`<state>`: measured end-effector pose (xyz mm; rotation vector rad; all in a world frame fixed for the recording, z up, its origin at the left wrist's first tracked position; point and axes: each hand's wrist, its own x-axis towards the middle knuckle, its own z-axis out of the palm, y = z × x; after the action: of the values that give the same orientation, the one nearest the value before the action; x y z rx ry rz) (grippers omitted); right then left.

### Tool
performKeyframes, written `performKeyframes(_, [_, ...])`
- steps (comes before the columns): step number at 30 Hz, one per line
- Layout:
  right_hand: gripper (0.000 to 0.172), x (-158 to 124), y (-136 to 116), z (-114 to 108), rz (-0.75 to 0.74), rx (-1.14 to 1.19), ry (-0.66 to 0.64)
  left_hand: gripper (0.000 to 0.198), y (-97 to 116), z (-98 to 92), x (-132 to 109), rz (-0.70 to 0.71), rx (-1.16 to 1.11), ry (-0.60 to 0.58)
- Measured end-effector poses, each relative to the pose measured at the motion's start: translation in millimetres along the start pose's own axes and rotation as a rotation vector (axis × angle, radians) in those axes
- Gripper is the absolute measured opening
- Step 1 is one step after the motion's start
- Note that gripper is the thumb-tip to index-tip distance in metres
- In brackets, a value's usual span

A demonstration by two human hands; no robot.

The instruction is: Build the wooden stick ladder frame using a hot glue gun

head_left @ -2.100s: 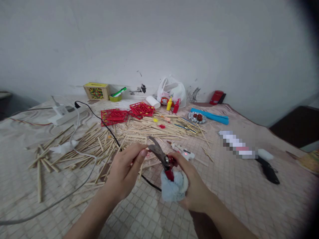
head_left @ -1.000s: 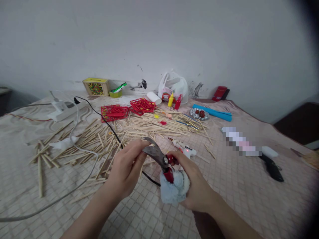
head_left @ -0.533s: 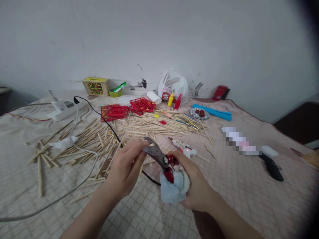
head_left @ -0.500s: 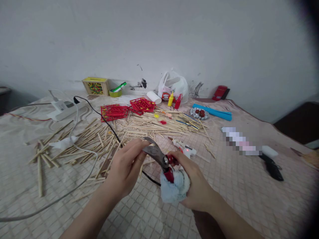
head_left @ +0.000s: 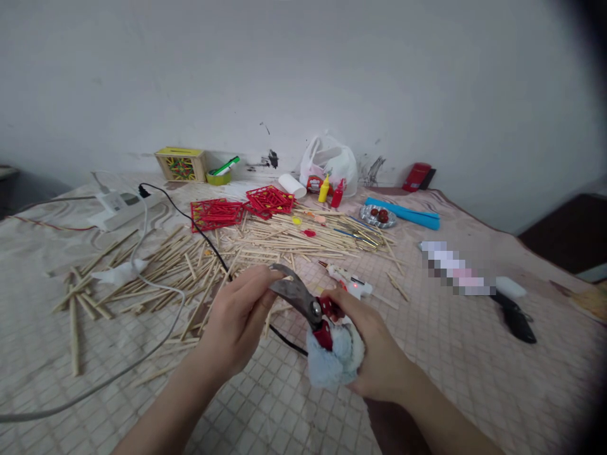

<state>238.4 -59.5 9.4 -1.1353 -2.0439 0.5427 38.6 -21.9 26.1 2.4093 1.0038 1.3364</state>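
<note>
My right hand [head_left: 379, 351] is wrapped around the handles of a pair of pruning shears [head_left: 298, 297]. The handles are red, and a pale blue fluffy cloth [head_left: 332, 360] is bound around the lower one. The dark metal blades point left, toward my left hand [head_left: 237, 319]. Its fingers are pinched together right at the blade tips; whatever lies between them is hidden. Just beyond my right hand, a white glue gun [head_left: 348, 278] with a small red light rests on the table.
Many thin wooden sticks [head_left: 284, 237] cover the table's middle and left. Red stick panels [head_left: 217, 215], paint bottles [head_left: 324, 189] and a plastic bag [head_left: 339, 164] stand behind. A power strip [head_left: 126, 212] and cables lie left; a black-handled, partly blurred object [head_left: 515, 319] lies right.
Both hands keep nearly the same pose. The shears' handle end and the cloth have shifted very slightly to the right.
</note>
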Motion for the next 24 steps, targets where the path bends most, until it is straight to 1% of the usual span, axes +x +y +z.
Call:
performKeyframes(10, [0.048, 0.1, -2.4, -2.9, 0.026, -0.009, -0.021, 0.020, -1.1, 0.7, -1.2, -0.025, -0.002, -0.006])
performKeyframes(13, [0.047, -0.2, -2.8, -3.7, 0.031, -0.001, -0.031, 0.020, -2.1, 1.1, -1.3, -0.020, -0.011, 0.008])
performKeyframes(17, [0.045, -0.9, -3.7, -4.8, 0.038, -0.018, -0.029, 0.020, -2.6, 1.4, -1.7, -0.041, -0.024, -0.017])
performKeyframes(21, [0.043, -0.9, -4.0, -5.9, 0.048, -0.032, -0.036, 0.019, -2.5, 1.8, -2.0, -0.032, -0.028, 0.001])
performKeyframes(24, [0.042, -0.7, -4.2, -6.7, 0.047, -0.039, -0.035, 0.018, -2.5, 1.6, -1.7, -0.035, -0.041, -0.012])
